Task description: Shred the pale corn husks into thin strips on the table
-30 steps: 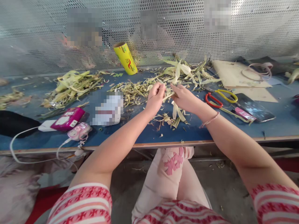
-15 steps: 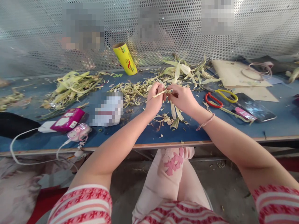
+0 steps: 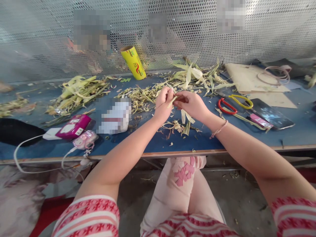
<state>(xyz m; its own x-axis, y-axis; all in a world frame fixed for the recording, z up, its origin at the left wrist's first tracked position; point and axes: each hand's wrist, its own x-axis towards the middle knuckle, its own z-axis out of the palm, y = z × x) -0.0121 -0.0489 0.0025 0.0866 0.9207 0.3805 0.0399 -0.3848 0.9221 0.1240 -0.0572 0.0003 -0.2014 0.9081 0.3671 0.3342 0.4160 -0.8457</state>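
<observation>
My left hand (image 3: 164,102) is closed on a thin, pale corn husk strip (image 3: 172,102) above the middle of the table. Close against it, my right hand (image 3: 190,102) pinches the strip near its upper end. The fingertips of both hands almost meet and hide part of the strip. Below the right hand, flat pale husk pieces (image 3: 187,117) hang or lie; I cannot tell which. Shredded husk scraps (image 3: 142,98) spread behind and left of the hands. A heap of longer dried husks (image 3: 197,75) lies beyond them.
Red-and-yellow-handled scissors (image 3: 227,106) and a dark phone (image 3: 270,113) lie on the right, before brown card sheets (image 3: 249,77). A yellow wrap tube (image 3: 133,62) stands tilted at the perforated metal screen (image 3: 187,29). On the left are a husk bundle (image 3: 77,90) and a magenta box (image 3: 73,126) with cables.
The strip's free end has swung from pointing left to pointing down along my left hand. My right fingers have curled in slightly. The view has shifted a little.
</observation>
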